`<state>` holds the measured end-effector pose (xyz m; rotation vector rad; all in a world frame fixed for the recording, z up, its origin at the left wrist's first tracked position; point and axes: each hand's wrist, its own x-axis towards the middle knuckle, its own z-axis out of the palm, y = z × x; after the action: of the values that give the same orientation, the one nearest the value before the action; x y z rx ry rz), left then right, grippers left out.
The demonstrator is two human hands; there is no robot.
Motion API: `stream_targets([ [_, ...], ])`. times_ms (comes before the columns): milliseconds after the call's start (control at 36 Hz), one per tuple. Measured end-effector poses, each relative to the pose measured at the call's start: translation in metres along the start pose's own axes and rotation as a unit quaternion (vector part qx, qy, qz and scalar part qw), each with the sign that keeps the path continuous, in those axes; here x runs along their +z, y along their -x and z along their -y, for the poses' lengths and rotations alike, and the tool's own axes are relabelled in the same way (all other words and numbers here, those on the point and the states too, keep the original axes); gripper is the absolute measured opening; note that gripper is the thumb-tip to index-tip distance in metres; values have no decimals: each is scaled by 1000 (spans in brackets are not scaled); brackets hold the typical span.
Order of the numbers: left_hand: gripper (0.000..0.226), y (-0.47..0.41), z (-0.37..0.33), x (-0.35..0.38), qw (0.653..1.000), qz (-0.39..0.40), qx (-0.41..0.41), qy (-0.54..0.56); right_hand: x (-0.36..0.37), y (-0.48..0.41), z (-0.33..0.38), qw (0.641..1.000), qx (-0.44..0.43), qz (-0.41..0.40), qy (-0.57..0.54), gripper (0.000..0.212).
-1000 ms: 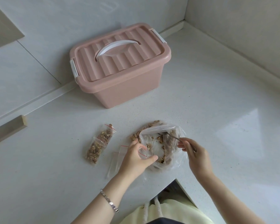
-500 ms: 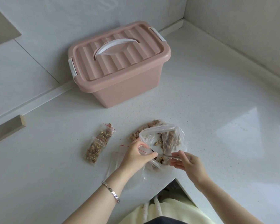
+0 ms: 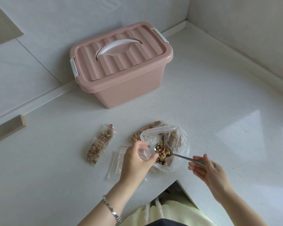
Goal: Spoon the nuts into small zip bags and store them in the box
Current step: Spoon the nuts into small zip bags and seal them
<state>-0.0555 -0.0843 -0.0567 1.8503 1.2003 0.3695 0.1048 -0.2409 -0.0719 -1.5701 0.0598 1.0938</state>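
Observation:
My right hand (image 3: 207,170) holds a metal spoon (image 3: 181,156) by its handle, its bowl heaped with walnut pieces (image 3: 162,150) just above the big clear plastic bag of nuts (image 3: 173,139). My left hand (image 3: 136,162) pinches a small empty zip bag (image 3: 143,153) with a red strip, its mouth held right beside the spoon's bowl. Filled small zip bags (image 3: 100,144) lie to the left on the counter. Empty zip bags (image 3: 115,162) lie partly under my left hand. The pink box (image 3: 121,85) stands behind with its lid shut.
The white counter (image 3: 211,111) meets tiled walls at the back and right. Its front edge has a cut-out corner near my body. A wooden handle (image 3: 6,128) sticks out at the far left.
The spoon has come up out of the big bag loaded with nuts, and my right hand has drawn back to the right. My left hand still holds the small bag.

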Motion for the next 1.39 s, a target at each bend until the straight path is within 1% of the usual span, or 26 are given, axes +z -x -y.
stream_targets([
  [167,35,-4,-4,9,1000,7,-18,-3,7,14,24,997,-52,7,-56,40],
  [250,33,-8,-10,12,999,12,-35,23,16,24,33,994,-88,9,-64,44],
  [306,31,-10,-16,13,997,9,-53,53,22,30,36,992,-111,3,-63,57],
  [361,30,-11,-22,13,995,4,-60,78,28,35,37,989,-132,-11,-60,81],
  [389,32,-12,-25,13,995,5,-60,81,30,37,36,988,-142,-19,-59,87],
  [417,34,-12,-28,12,995,7,-59,83,32,38,36,986,-153,-26,-58,88],
  [500,42,-15,-33,13,994,24,-57,86,37,42,34,981,-186,-30,-48,84],
  [611,40,-14,-35,15,993,45,-54,100,41,48,31,973,-230,-30,-9,71],
  [694,44,-14,-34,17,989,47,-67,120,41,52,31,965,-259,-36,19,66],
  [806,36,-13,-37,17,986,53,-70,143,41,56,32,956,-288,-36,45,53],
  [944,35,-12,-40,15,987,60,-58,139,39,58,31,944,-319,-40,73,47],
  [1056,44,-12,-38,16,986,62,-58,145,37,59,29,919,-370,-42,128,37],
  [1139,43,-14,-33,20,987,49,-56,144,35,59,27,890,-414,-39,185,29],
  [1250,45,-14,-31,22,987,32,-37,156,32,57,25,864,-452,-36,217,25],
  [1389,32,-14,-29,23,986,43,-36,157,31,58,25,854,-470,-35,220,26],
])
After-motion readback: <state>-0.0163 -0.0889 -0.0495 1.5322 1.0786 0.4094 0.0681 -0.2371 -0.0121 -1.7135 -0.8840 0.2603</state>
